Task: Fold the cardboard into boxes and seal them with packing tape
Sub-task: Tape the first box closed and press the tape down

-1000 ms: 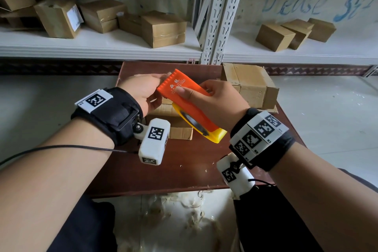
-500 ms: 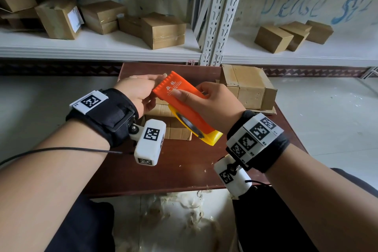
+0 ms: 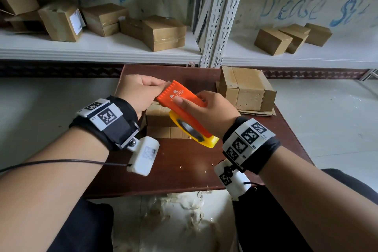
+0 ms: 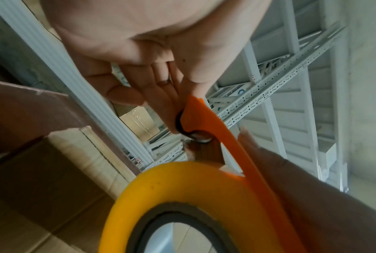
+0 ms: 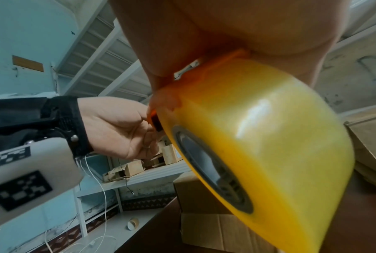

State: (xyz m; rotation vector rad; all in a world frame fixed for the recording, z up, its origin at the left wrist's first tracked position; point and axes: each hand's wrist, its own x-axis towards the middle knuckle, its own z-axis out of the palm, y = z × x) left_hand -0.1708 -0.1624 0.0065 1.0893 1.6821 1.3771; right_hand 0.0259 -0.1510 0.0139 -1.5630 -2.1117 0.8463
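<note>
My right hand (image 3: 206, 109) grips an orange tape dispenser (image 3: 178, 96) that carries a yellow roll of packing tape (image 3: 196, 133) (image 5: 269, 140) (image 4: 182, 196). It is held in the air over a small cardboard box (image 3: 161, 122) on the brown table (image 3: 184, 165). My left hand (image 3: 141, 92) (image 4: 160, 89) pinches the toothed front end of the dispenser (image 4: 195, 111) between thumb and fingers. Whether a tape end lies under those fingers I cannot tell. The box is partly hidden behind the dispenser and my left wrist.
A larger folded box (image 3: 247, 88) sits on flat cardboard at the table's back right. White metal shelves (image 3: 98, 49) behind hold several more cardboard boxes (image 3: 163, 32). Tape scraps litter the floor (image 3: 180, 217) in front of the table.
Both hands and the dispenser have drifted slightly away from me over the box. The grips look the same.
</note>
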